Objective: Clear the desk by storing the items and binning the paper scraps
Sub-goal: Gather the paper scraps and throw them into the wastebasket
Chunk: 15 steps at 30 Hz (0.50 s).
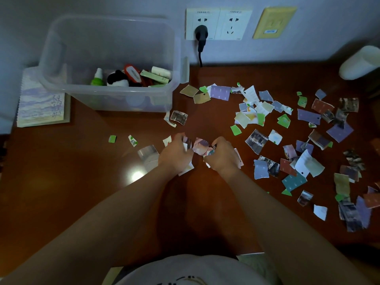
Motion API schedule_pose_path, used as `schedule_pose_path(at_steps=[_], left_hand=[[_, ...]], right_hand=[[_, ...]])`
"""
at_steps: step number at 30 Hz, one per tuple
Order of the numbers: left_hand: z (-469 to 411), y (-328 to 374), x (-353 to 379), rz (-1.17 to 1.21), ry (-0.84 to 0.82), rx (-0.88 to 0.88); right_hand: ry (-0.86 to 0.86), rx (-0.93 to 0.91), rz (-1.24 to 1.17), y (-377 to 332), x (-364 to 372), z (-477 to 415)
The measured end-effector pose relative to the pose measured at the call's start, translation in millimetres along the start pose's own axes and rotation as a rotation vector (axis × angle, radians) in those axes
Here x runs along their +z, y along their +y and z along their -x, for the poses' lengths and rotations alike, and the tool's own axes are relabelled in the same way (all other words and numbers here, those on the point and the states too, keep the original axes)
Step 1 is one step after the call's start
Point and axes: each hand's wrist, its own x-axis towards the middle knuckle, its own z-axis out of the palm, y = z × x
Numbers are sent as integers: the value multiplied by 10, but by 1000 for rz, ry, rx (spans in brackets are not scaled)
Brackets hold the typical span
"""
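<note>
Both my hands meet at the middle of the dark wooden desk (72, 182) over a small heap of paper scraps (200, 146). My left hand (174, 154) curls its fingers round scraps on the heap's left side. My right hand (223, 154) grips scraps on the right side. Many more torn scraps (308, 116) in purple, green, white and photo prints lie scattered over the right half of the desk. A clear plastic storage box (61, 54) stands at the back left, holding a green spray bottle, a panda plush, a red item and tubes.
A notebook (41, 103) lies under the box's left side. Wall sockets with a black plug (201, 34) and cable are behind the desk. A white cylinder (359, 62) stands at the back right. A few scraps (112, 138) lie left of my hands.
</note>
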Motion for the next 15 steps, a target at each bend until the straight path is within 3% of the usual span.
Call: schedule_pose_path(at_steps=[6, 11, 15], left_hand=[[-8, -24, -32, 96, -51, -33], [-8, -21, -8, 43, -178, 76], [66, -4, 39, 17, -189, 106]], right_hand=[[23, -86, 45, 13, 82, 115], [-41, -145, -129, 39, 92, 119], [-87, -153, -269, -5, 83, 145]])
